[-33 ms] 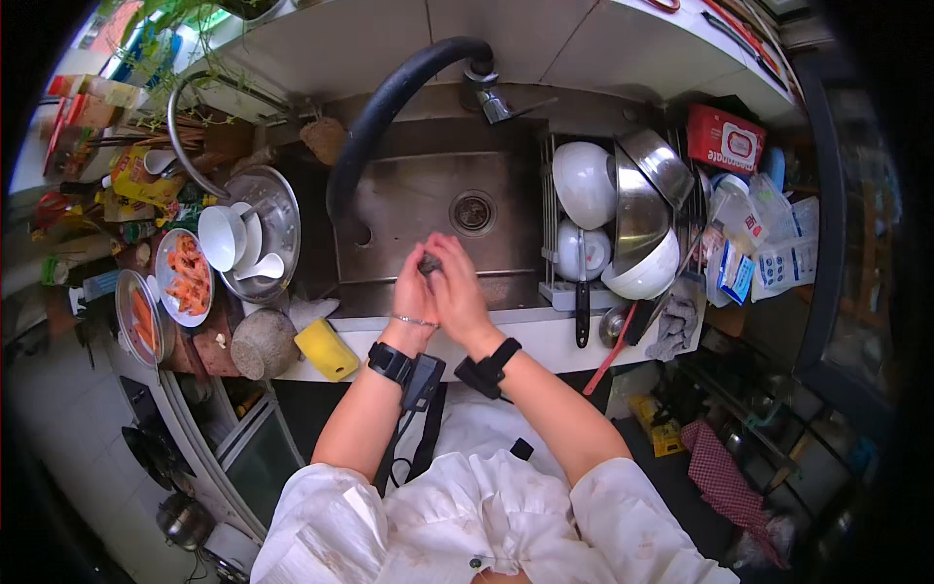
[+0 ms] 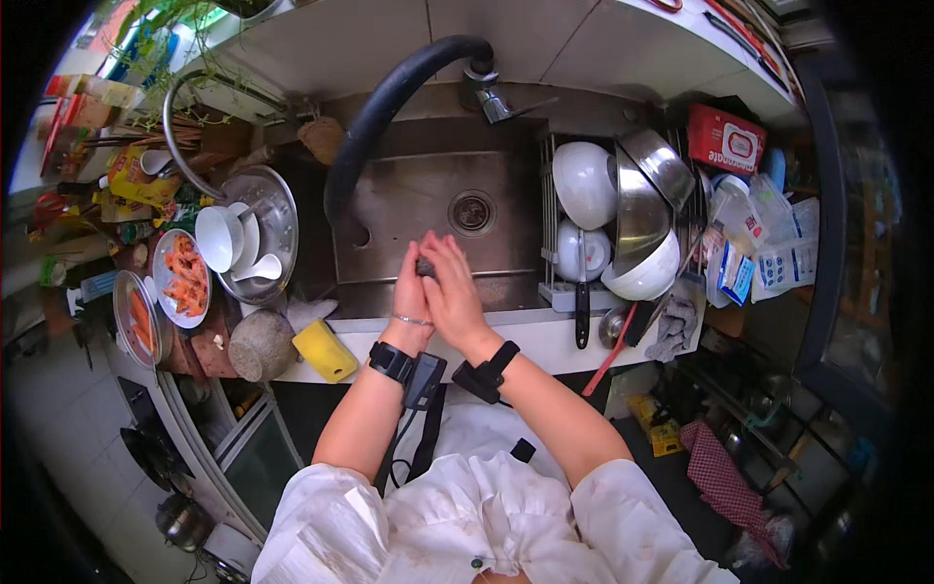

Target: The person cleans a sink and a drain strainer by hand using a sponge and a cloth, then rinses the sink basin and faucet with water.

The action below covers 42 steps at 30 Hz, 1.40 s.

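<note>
Over the near part of the steel sink point(image 2: 399, 195), my left hand point(image 2: 410, 300) and my right hand point(image 2: 453, 295) are pressed together, palms facing. Between them sits a small dark grey lump point(image 2: 425, 266), mostly covered by my fingers and palms; its kind cannot be made out. Both hands are closed round it. A black hose-like faucet point(image 2: 375, 112) arches over the sink to their left, and no water stream is visible. The drain point(image 2: 472, 212) lies just beyond my right fingertips.
A yellow sponge point(image 2: 325, 351) and a round stone-like pot point(image 2: 262, 346) sit left on the counter. Beyond them are a steel basin point(image 2: 282, 209) with white bowls and a plate of shrimp point(image 2: 182, 279). Right stands a dish rack point(image 2: 547, 209) with bowls and a black-handled knife point(image 2: 582, 313).
My hands have shifted very slightly against each other, and the dark lump shows a little farther left between them.
</note>
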Motion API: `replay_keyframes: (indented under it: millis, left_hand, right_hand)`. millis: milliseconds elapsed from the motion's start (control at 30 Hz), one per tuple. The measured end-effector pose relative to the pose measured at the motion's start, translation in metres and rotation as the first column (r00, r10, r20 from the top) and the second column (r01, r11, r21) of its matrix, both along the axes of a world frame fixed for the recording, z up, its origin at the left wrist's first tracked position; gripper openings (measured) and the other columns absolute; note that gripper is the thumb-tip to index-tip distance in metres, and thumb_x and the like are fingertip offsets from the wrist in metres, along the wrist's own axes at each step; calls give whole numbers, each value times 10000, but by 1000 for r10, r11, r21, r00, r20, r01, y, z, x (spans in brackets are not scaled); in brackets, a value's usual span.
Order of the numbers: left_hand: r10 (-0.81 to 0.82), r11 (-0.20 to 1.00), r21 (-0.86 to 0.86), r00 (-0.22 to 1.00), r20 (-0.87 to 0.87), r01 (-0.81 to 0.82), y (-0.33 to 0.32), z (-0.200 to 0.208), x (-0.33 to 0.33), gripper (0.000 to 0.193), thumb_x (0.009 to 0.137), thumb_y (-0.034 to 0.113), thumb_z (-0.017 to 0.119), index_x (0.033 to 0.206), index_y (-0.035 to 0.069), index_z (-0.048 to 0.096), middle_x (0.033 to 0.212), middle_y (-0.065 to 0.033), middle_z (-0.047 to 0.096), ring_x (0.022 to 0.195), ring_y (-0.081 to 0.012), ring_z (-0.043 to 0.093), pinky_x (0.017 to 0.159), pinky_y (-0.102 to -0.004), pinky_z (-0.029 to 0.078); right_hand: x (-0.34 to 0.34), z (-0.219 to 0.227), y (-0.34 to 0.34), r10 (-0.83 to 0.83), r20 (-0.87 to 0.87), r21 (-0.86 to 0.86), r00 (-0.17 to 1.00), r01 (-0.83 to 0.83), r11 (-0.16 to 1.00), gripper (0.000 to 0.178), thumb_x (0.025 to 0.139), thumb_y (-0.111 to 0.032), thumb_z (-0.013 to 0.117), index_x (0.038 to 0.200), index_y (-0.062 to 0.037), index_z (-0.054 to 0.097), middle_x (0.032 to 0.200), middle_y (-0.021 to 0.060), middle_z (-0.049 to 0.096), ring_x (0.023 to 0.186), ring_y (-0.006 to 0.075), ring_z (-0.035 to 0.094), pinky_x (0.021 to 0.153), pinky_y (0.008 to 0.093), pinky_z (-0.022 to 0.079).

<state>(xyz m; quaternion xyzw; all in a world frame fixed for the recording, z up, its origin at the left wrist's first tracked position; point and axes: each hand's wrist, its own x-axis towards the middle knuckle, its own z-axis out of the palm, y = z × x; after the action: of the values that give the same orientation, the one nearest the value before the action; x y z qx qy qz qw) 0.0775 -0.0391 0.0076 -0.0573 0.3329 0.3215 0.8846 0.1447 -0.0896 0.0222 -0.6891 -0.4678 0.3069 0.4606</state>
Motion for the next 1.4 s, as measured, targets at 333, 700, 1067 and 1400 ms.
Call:
replay_keyframes:
  millis: [333,700,1067,1400]
  left_hand:
    - [9,999,45,1000,3,-10,7,-4,-5,524,933,433,364,1338,100,340,1384,-104,347,1272,-305,333,1038,-428,306]
    - [65,989,133,998,-11,-63,13,-10,-8,560,945,430,324,1352,46,303,1395,-111,331,1268,-268,348,1048,-387,299]
    - [-11,975,222,999,-42,20,1,-15,-11,530,952,430,282,1388,129,273,1415,-78,315,1290,-256,318,1058,-417,267]
    - [-68,985,143,979,-192,96,-7,0,-1,492,965,355,297,1356,57,305,1401,-98,332,1282,-240,323,1050,-391,284]
  right_hand:
    - [2,-7,16,35,-68,-65,997,-39,997,388,840,-125,499,1221,-57,508,1314,191,435,1271,348,340,1053,405,257]
    - [-8,-3,21,104,-78,14,991,-104,995,398,872,-162,485,1255,-57,483,1360,195,378,1301,330,303,1070,383,220]
    - [-4,-5,33,131,-69,-47,989,-135,990,439,892,-218,419,1315,-101,427,1373,189,358,1318,354,253,1076,492,124]
    - [9,-36,45,64,-57,-107,996,-70,992,410,896,-174,417,1286,-48,446,1386,197,336,1305,340,277,1078,439,181]
